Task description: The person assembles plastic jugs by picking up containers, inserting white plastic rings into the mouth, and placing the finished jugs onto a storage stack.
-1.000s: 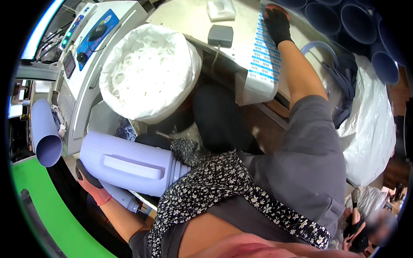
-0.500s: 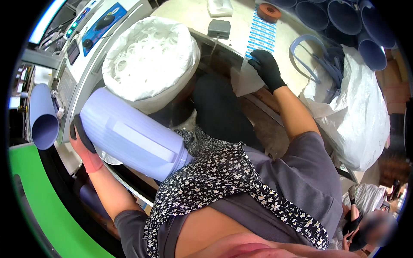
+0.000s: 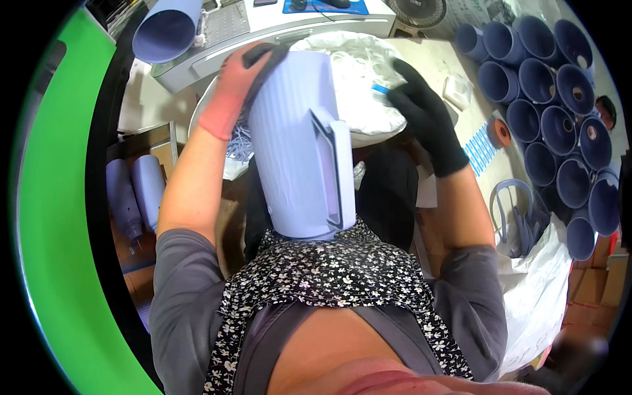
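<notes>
While L hand (image 3: 245, 82) clasps lilac jug (image 3: 289, 145) (centre, against apron (image 3: 329, 273)) at 11 o'clock, R hand (image 3: 424, 108) pinches label (image 3: 380, 91) at 2 o'clock; jug's prob. light, stiff, slippery: hold by body or 4-o'clock handle (image 3: 343, 164).

Holding the left forearm (image 3: 196, 181) nearly upright and curving the coral-and-black gloved left grip (image 3: 249, 76) over toward the right, fingers closing in a broad clasp. Slanting the right forearm (image 3: 464, 204) upward and inward, poising the black-gloved right grip (image 3: 429, 115) at about the same height, pointing its partly curled fingers leftward in a pinch.
</notes>
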Motion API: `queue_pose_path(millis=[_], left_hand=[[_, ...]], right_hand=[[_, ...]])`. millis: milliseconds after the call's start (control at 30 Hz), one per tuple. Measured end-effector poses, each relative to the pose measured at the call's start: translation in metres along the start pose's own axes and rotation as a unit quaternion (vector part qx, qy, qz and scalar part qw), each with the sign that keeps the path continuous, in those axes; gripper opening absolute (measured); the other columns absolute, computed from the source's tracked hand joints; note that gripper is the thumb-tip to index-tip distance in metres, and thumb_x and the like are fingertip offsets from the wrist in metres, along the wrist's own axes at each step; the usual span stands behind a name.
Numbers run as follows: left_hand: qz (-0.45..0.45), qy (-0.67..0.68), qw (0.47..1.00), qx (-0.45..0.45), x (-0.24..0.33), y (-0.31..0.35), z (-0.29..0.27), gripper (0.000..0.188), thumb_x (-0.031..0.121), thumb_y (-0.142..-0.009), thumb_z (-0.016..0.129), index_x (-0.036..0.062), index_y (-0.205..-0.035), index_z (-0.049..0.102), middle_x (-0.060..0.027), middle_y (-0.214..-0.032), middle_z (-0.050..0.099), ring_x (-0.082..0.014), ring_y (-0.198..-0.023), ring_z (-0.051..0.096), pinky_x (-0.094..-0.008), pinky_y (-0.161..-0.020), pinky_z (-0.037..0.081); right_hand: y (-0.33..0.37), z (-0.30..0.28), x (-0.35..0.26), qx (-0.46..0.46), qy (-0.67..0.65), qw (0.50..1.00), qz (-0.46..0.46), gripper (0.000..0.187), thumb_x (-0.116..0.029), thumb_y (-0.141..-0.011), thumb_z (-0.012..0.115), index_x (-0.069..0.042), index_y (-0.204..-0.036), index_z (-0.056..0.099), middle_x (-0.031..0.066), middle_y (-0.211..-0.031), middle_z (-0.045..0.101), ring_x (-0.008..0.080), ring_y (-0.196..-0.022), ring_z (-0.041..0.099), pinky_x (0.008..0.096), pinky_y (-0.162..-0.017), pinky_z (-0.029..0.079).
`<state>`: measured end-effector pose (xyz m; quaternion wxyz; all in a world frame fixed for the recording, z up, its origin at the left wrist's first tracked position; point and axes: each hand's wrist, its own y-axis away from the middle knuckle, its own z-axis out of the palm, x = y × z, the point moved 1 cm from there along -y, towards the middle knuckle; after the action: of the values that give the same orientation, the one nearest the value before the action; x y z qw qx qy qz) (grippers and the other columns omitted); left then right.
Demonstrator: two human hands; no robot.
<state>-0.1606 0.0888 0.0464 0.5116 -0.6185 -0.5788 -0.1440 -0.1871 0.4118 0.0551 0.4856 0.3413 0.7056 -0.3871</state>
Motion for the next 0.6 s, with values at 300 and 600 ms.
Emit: queue_pose_path(millis=[300, 600], left_hand=[[0.004, 0.043, 0.999, 0.019, 0.024, 0.004, 0.003, 0.024, 0.020, -0.085, 0.065, 0.0045, -0.103, 0.068, -0.0080, -0.101, 0.069, -0.0173, -0.095, 0.063, -0.0293, -0.087, 0.047], [0.581, -0.176, 0.789, -0.096, 0.163, -0.001, -0.034, 0.012, 0.025, -0.075, 0.065, 0.0165, -0.084, 0.068, 0.0016, -0.066, 0.053, -0.0184, -0.064, 0.055, -0.0335, -0.063, 0.043]], right_hand=[[-0.051, 0.057, -0.028, -0.099, 0.213, 0.972, 0.013, 0.077, -0.037, -0.076, 0.077, -0.003, -0.136, 0.043, 0.0150, -0.080, 0.064, 0.0222, -0.078, 0.064, 0.0314, -0.072, 0.049], [-0.025, 0.002, -0.077, -0.186, -0.099, 0.973, 0.092, 0.070, -0.045, -0.093, 0.052, -0.004, -0.144, 0.028, 0.0152, -0.115, 0.060, 0.0257, -0.098, 0.064, 0.0384, -0.075, 0.056]])
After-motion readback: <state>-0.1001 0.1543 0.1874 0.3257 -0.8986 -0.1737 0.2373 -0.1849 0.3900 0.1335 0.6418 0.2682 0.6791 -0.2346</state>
